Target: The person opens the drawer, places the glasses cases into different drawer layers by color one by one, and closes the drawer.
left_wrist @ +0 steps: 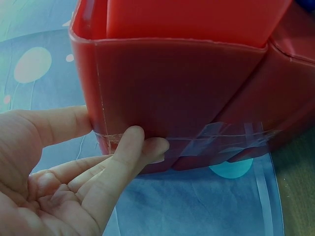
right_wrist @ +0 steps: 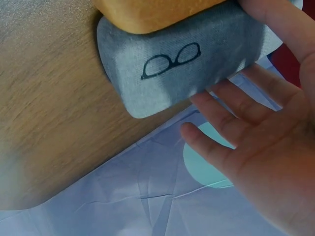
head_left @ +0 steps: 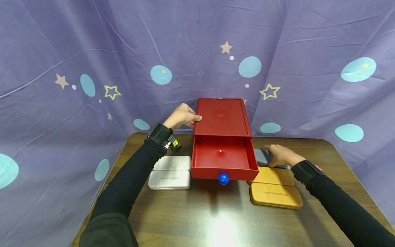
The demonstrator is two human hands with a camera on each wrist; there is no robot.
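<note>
A red drawer box stands upright with its drawer pulled out. My left hand grips the box at its left edge. In the left wrist view, my thumb lies against that edge and my fingertips touch the side wall. To the right of the box, my right hand holds a grey glasses case by its long sides. The case bears a printed pair of spectacles and is partly hidden behind the hand in the head view. A yellow case lies directly in front of it.
Another yellow case with printed lettering lies nearer me. Left of the drawer are two white cases, a rear one and a front one. The drawer's blue knob juts forward. A purple curtain hangs behind the wooden table.
</note>
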